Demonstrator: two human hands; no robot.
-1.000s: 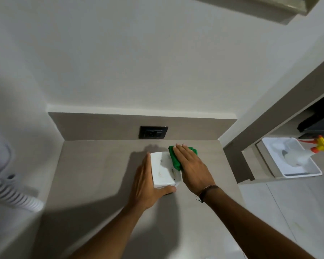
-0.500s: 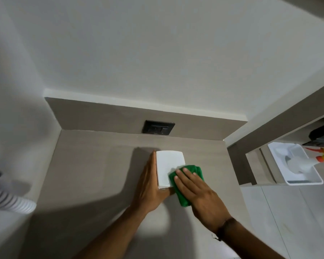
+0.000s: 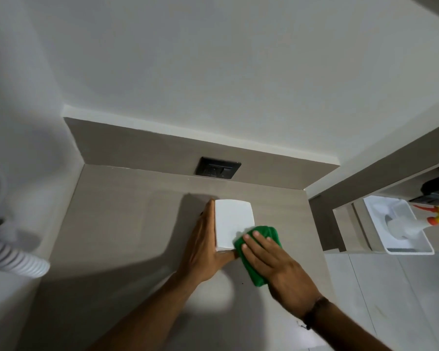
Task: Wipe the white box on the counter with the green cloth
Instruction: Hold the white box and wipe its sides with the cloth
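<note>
On the beige worktop [image 3: 127,224], just below a black wall socket [image 3: 218,170], my left hand [image 3: 204,245] braces the white box [image 3: 232,224] — palm flat against its left side, thumb hooked under the near edge. My right hand [image 3: 276,264] presses the green cloth [image 3: 257,259] to the box's near right corner, fingers [image 3: 260,240] spread flat on the fabric rather than curled round it. The wipe is in progress; the next stroke likely calls for steady pressure across the top — with the box kept pinned.
</note>
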